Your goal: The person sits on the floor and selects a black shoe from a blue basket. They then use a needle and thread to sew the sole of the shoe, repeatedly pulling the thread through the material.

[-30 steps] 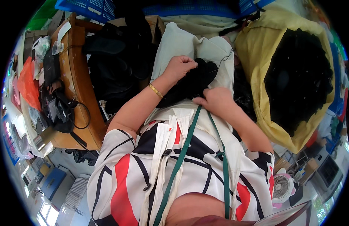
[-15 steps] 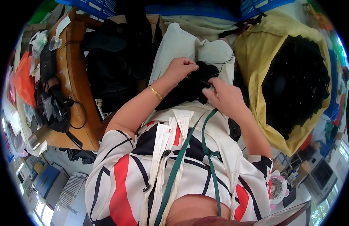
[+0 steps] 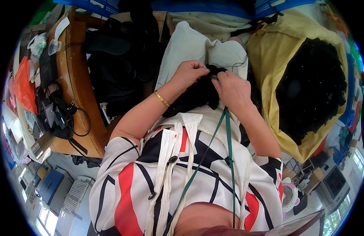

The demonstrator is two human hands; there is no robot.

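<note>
A soft black fabric piece (image 3: 193,96) lies across my lap, over a white apron (image 3: 182,43). At its upper edge my left hand (image 3: 190,74) is closed, thumb and forefinger pinching the fabric. My right hand (image 3: 234,89) is closed too, its thumb and fingertips pressed on the same edge just to the right. The fingertips of both hands nearly meet around a small bunched part. Whether the right fingers also hold a small tool is hidden. A thin dark thread (image 3: 240,63) loops over the apron beyond my right hand.
To the right stands a yellow sack (image 3: 270,98) full of black pieces (image 3: 311,90). A wooden table (image 3: 74,51) on the left carries bags and cords. Dark shoe-like pieces (image 3: 111,43) are piled beside it. Blue baskets (image 3: 205,8) line the far side.
My right hand has moved up and inward, closing against the black fabric's upper edge beside my left hand. The left hand has barely moved. The green apron cords have shifted.
</note>
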